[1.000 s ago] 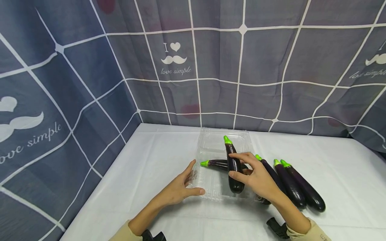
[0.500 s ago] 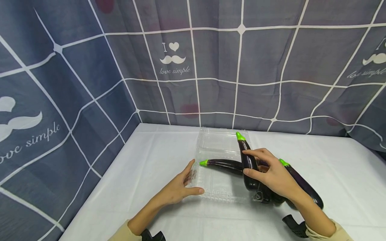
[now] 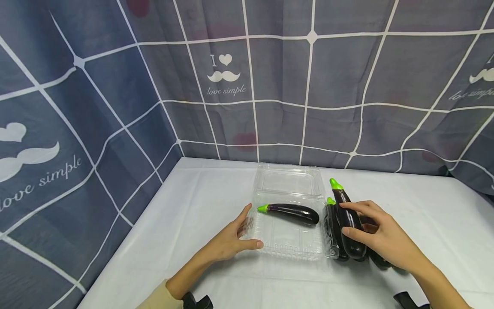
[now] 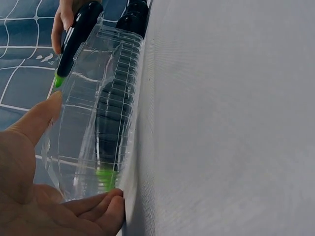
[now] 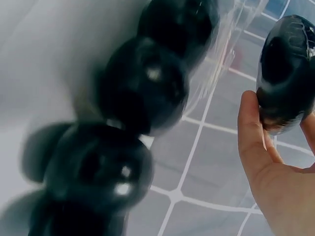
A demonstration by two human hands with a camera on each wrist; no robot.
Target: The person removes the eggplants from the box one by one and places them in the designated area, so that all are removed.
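Observation:
My right hand [image 3: 380, 234] grips a glossy dark purple eggplant [image 3: 350, 229] between thumb and fingers, its green stem end pointing away. In the right wrist view this eggplant [image 5: 283, 73] hangs apart from the others. A second eggplant [image 3: 295, 213] lies crosswise in the clear plastic clamshell box [image 3: 278, 246], green end to the left. My left hand [image 3: 231, 244] rests against the box's left end, thumb along the front edge and fingers along the side. In the left wrist view the fingertips [image 4: 115, 201] lie right at the box's lower end.
Several more eggplants [image 3: 333, 246] lie side by side right of the box, partly hidden by the right hand. The box's lid [image 3: 289, 180] is folded back flat. A white cloth [image 3: 216, 180] covers the table; a grey checked curtain [image 3: 278, 86] hangs behind.
My right hand has carried the eggplant rightward, from over the box to above the other eggplants beside it. The crosswise eggplant is now fully visible. The left hand has stayed put.

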